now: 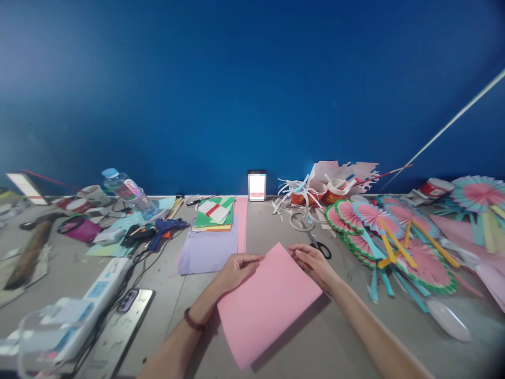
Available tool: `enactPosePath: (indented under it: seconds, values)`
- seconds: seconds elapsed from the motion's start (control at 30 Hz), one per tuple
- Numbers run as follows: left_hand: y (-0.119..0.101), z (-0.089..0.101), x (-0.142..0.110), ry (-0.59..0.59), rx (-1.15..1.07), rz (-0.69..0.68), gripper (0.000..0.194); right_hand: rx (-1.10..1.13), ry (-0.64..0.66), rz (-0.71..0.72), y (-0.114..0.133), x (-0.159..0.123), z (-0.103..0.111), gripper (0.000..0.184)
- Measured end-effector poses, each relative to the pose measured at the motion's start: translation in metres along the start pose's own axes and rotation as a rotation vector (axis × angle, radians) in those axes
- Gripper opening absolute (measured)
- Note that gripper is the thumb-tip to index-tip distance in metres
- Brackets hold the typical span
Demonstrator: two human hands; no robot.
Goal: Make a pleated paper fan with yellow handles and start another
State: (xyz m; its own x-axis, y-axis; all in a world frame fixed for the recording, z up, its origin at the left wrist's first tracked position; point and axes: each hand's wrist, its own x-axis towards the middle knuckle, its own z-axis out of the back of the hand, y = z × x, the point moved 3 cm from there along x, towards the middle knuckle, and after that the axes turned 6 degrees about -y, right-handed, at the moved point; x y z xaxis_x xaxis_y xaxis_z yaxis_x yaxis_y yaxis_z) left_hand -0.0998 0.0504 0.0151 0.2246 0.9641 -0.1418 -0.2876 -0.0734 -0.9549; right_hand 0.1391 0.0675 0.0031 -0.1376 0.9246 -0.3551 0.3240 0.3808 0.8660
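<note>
A sheet of pink paper [270, 308] is held tilted just above the table, its shadow falling under the lower right edge. My left hand [240, 269] grips its upper left edge, thumb on the front and fingers along the side. At the upper right edge, near the top corner, my right hand [313, 263] has its fingers closed around the paper, with some fingertips hidden behind it. Black-handled scissors [320, 248] lie beyond my right hand. Past my left hand is a stack of lilac paper [211, 252] topped with green and white sheets [215, 213].
Folded paper fans [394, 226] fill the right side. Cups with paper strips [335, 190] stand at the back. On the left are a power strip [92, 305], a phone [126, 326], a blue glue gun [163, 231], a bottle [130, 192] and a hammer [33, 247]. A blue wall [252, 95] rises behind.
</note>
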Motion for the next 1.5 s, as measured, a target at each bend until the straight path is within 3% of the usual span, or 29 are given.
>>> enactPosePath:
  seconds: [0.13,0.63,1.03,1.5]
  values:
    - [0.000,-0.005,-0.002,0.074,0.022,-0.031,0.036,-0.046,0.030,-0.023,-0.004,0.000,-0.002,0.035]
    - [-0.004,-0.005,-0.003,0.091,0.006,-0.098,0.035,0.060,0.046,-0.094,-0.009,-0.004,-0.008,0.028]
    - [-0.014,-0.017,-0.011,0.188,-0.160,-0.012,0.043,0.037,0.061,-0.150,-0.016,-0.008,-0.008,0.039]
    - [-0.018,-0.021,-0.014,0.201,-0.178,-0.014,0.044,0.100,-0.005,-0.226,-0.018,-0.012,-0.011,0.031]
